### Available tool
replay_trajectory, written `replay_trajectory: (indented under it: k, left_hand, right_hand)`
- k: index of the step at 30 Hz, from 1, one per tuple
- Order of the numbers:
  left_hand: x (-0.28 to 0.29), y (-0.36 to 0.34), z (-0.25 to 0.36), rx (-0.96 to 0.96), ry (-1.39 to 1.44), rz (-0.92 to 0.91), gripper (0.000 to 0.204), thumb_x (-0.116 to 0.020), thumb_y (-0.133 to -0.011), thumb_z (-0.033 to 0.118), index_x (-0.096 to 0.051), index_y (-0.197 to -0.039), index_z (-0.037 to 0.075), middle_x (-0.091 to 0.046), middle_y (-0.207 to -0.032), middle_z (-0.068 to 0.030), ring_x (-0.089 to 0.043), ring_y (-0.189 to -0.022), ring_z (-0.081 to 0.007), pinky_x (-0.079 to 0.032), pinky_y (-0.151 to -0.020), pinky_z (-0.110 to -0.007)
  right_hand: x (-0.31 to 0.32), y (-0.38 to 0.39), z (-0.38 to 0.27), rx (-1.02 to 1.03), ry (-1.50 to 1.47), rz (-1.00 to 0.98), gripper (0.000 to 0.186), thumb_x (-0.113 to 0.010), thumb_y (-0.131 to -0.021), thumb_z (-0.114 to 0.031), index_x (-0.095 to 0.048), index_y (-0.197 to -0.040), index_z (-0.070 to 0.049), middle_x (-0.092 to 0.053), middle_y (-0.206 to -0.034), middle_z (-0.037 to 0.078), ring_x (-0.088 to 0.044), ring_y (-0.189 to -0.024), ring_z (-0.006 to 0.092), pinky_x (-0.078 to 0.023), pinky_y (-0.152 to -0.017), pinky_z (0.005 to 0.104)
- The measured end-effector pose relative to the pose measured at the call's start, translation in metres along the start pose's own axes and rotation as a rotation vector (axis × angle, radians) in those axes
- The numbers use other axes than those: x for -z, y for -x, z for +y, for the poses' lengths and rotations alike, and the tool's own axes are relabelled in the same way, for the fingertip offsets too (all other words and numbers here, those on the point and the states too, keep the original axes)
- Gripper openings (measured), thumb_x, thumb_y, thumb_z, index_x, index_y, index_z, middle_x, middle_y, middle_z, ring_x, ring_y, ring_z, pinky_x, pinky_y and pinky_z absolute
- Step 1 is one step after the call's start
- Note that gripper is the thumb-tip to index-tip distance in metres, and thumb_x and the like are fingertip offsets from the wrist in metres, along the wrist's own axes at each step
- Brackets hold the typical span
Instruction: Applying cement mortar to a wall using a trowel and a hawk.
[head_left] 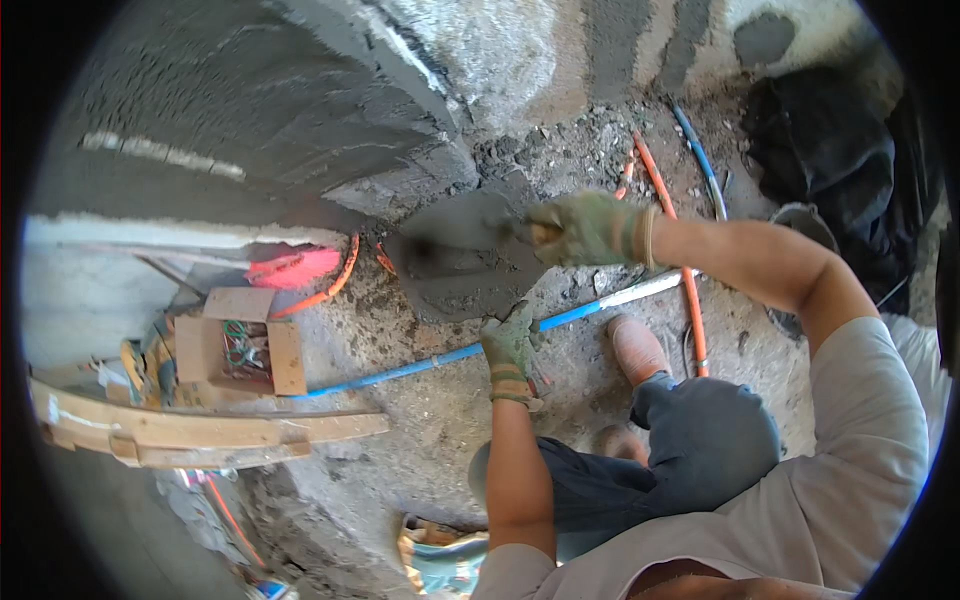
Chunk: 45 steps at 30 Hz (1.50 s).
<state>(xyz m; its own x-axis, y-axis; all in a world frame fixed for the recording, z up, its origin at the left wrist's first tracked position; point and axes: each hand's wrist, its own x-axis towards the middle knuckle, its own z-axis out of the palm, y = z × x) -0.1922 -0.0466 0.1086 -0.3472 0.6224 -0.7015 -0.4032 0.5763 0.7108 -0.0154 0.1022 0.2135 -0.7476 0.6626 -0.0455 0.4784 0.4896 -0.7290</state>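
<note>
Left hand (510,350) grips the mortar-covered board (455,298) just beyond; right hand (592,230) holds a trowel (468,222) above.

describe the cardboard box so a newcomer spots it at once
Find the wooden beam on the left. Just above it in view, beside the long blue pipe, sits an open cardboard box. Splayed tan flaps and a green item inside set it apart.
</note>
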Motion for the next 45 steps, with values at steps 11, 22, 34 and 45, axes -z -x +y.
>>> replay_trajectory:
  k: [11, 22, 34, 45]
  left_hand:
    - [-0.004, -0.007, -0.014, 0.056, -0.046, 0.054, 0.014, -0.070, -0.083, 0.008, -0.061, -0.087, -0.002, -0.058, -0.061, -0.0103, -0.052, -0.042, -0.0183, -0.039, -0.037, -0.031]
    - [-0.007, -0.012, -0.013, 0.064, -0.079, 0.022, 0.012, -0.069, -0.084, 0.007, -0.060, -0.089, 0.000, -0.057, -0.062, -0.0094, -0.050, -0.042, -0.0180, -0.039, -0.037, -0.031]
    - [-0.025, -0.018, -0.018, 0.036, -0.122, -0.044, 0.014, -0.070, -0.083, 0.010, -0.060, -0.087, 0.001, -0.058, -0.063, -0.0100, -0.051, -0.042, -0.0192, -0.040, -0.038, -0.032]
    - [-0.019, -0.018, -0.017, 0.025, -0.037, -0.075, 0.016, -0.071, -0.081, 0.010, -0.061, -0.081, -0.001, -0.059, -0.062, -0.0104, -0.054, -0.044, -0.0182, -0.042, -0.039, -0.031]
  right_hand:
    - [-0.045, -0.084, 0.035, -0.123, -2.113, 0.109, 0.025, -0.047, -0.099, -0.034, -0.049, -0.094, -0.009, -0.052, -0.064, 0.000, -0.053, -0.045, 0.0110, -0.047, -0.033, 0.0247]
    - [-0.031, -0.067, -0.025, -0.396, -1.946, 0.232, 0.035, -0.054, -0.095, -0.043, -0.057, -0.095, -0.009, -0.060, -0.065, 0.003, -0.055, -0.038, 0.0126, -0.043, -0.028, 0.0243]
    - [-0.016, -0.020, 0.039, 0.188, -1.301, -0.106, 0.044, -0.057, -0.095, -0.032, -0.051, -0.120, 0.004, -0.065, -0.087, 0.012, -0.066, -0.073, 0.0202, -0.057, -0.064, 0.0285]
    - [0.103, -0.081, 0.002, 0.012, 1.029, 0.144, 0.016, -0.060, -0.083, -0.018, -0.065, -0.089, -0.005, -0.067, -0.079, 0.013, -0.068, -0.073, 0.0288, -0.056, -0.067, 0.0386]
